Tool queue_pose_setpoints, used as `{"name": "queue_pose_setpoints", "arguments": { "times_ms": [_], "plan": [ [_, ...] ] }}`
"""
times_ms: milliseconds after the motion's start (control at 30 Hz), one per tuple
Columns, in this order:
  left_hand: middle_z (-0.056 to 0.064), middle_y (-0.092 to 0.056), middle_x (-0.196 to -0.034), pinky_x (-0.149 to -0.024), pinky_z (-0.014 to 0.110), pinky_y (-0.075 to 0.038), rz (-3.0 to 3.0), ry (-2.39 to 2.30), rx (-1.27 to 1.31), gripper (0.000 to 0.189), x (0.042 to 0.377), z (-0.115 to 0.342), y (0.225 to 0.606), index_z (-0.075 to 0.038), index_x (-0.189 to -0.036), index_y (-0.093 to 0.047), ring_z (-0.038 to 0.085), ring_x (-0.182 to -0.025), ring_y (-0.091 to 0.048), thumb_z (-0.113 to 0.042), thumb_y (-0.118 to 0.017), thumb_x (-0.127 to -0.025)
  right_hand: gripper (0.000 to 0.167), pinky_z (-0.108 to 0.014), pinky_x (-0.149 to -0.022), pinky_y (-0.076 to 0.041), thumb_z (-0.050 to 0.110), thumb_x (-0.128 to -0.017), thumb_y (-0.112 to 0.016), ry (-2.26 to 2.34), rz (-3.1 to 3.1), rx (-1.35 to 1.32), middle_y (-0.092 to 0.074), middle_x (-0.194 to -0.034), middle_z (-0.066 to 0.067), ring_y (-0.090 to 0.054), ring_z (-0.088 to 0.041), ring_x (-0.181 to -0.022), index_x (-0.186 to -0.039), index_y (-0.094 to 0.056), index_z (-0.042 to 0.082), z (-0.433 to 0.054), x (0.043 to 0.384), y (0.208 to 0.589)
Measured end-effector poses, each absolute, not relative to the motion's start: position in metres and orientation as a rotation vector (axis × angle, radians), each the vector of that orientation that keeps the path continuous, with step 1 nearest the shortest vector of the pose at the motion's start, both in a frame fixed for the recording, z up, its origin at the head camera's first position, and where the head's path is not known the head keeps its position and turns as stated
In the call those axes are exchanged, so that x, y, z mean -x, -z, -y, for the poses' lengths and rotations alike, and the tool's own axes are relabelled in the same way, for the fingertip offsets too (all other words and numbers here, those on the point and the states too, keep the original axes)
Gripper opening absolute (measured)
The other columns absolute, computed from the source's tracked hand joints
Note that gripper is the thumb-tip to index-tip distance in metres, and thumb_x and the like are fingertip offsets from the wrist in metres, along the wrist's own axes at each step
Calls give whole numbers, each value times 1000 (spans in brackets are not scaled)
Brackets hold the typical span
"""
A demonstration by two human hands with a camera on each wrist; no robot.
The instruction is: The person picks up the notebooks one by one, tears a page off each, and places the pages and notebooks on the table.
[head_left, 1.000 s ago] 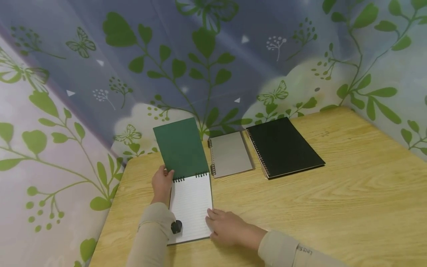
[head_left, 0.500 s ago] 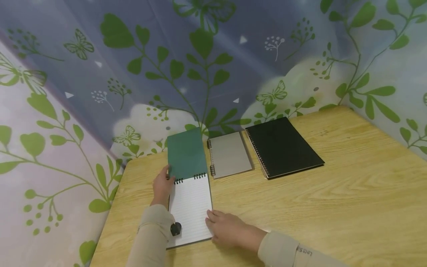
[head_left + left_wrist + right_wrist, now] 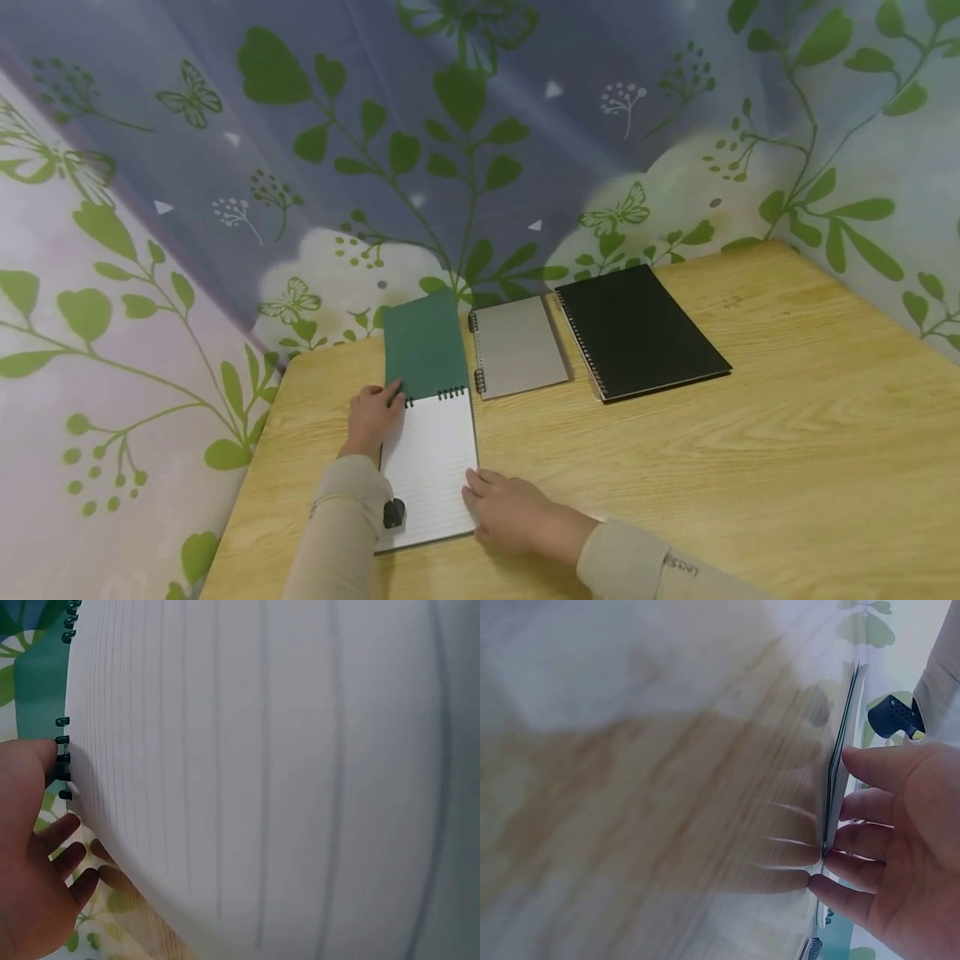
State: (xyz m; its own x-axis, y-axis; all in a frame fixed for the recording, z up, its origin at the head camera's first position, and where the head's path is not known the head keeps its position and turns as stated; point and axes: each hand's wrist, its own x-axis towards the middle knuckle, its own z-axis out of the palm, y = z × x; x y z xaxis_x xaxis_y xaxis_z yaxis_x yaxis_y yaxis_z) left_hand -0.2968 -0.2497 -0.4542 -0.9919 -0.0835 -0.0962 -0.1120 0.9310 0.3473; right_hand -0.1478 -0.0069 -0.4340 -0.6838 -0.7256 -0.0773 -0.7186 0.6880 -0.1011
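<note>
A top-bound spiral notepad [image 3: 435,475] lies open on the table, its white lined page up. Its green cover [image 3: 425,342] is folded back flat beyond the black rings. My left hand [image 3: 372,417] rests at the upper left corner, fingertips at the green cover by the rings. In the left wrist view its thumb [image 3: 37,761] touches beside the rings, with the other fingers loosely extended past the page's edge. My right hand [image 3: 513,510] lies against the notepad's right edge. In the right wrist view its fairly straight fingers [image 3: 859,870] touch the side of the page stack.
Right of the green cover lies a grey spiral notebook [image 3: 519,348], closed. Farther right is a larger black spiral notebook [image 3: 641,333]. The wooden table [image 3: 750,467] meets leaf-patterned curtains [image 3: 510,167] at the back and sides. A small black wrist device [image 3: 393,512] overlaps the page.
The green cover has gone from raised to lying flat beyond the rings. My left hand has shifted slightly right onto the cover's corner. The right hand has stayed at the notepad's edge.
</note>
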Motion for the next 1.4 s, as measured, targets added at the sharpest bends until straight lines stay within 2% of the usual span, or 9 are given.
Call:
{"name": "queue_pose_setpoints", "arguments": {
  "times_ms": [200, 333, 533, 967, 1100, 1267, 1333, 1400],
  "plan": [
    [20, -27, -146, -95, 61, -31, -2993, -534, 138, 48, 299, 251, 459, -17, -141, -38, 45, -130, -23, -35, -33, -98, 47, -27, -103, -39, 36, -90, -54, -6, -2820, 1220, -46, -139, -7, -44, -20, -128, -130, -52, 11, 9, 147, 431],
    [17, -30, -145, -93, 61, -33, -3022, -511, 97, 46, 299, 248, 457, -13, -140, -40, 45, -127, -27, -31, -34, -98, 43, -27, -101, -40, 34, -92, -51, -33, -2827, 1219, -48, -138, -6, -46, -19, -127, -129, -53, 11, 11, 148, 430],
    [19, -39, -139, -93, 59, -34, -3054, -539, 61, 39, 298, 239, 453, -8, -133, -48, 43, -122, -34, -23, -37, -98, 42, -28, -99, -42, 33, -94, -47, -45, -2828, 1211, -47, -139, -5, -45, -19, -127, -130, -53, 12, 10, 149, 431],
    [19, -42, -137, -93, 60, -35, -3063, -490, 34, 37, 295, 240, 453, -8, -127, -54, 43, -121, -36, -22, -37, -98, 39, -31, -94, -47, 34, -94, -46, -19, -2846, 1251, -52, -134, -4, -51, -19, -121, -126, -56, 14, 12, 152, 432],
    [20, -45, -135, -95, 59, -35, -3074, -447, 8, 37, 294, 241, 452, -6, -127, -54, 44, -121, -38, -21, -37, -98, 34, -32, -91, -49, 33, -94, -46, 11, -2845, 1286, -56, -129, -4, -55, -19, -116, -120, -60, 16, 11, 156, 430],
    [24, -52, -129, -105, 51, -29, -3087, -364, -171, 36, 296, 244, 449, 3, -122, -55, 41, -123, -43, -16, -38, -97, 27, -32, -91, -49, 30, -94, -49, 155, -2839, 1288, -60, -124, -7, -58, -21, -112, -109, -65, 15, 11, 160, 432],
    [26, -50, -130, -108, 48, -25, -3058, -364, -221, 38, 297, 245, 448, 6, -123, -53, 39, -126, -41, -17, -38, -97, 23, -32, -90, -49, 29, -93, -51, 225, -2842, 1262, -62, -121, -7, -59, -21, -109, -104, -65, 15, 11, 161, 433],
    [28, -43, -136, -110, 50, -23, -3016, -391, -213, 42, 296, 245, 447, 7, -128, -48, 42, -130, -34, -19, -37, -98, 18, -30, -84, -52, 28, -92, -52, 275, -2853, 1255, -66, -112, -5, -63, -18, -101, -97, -65, 16, 12, 162, 435]
  ]
}}
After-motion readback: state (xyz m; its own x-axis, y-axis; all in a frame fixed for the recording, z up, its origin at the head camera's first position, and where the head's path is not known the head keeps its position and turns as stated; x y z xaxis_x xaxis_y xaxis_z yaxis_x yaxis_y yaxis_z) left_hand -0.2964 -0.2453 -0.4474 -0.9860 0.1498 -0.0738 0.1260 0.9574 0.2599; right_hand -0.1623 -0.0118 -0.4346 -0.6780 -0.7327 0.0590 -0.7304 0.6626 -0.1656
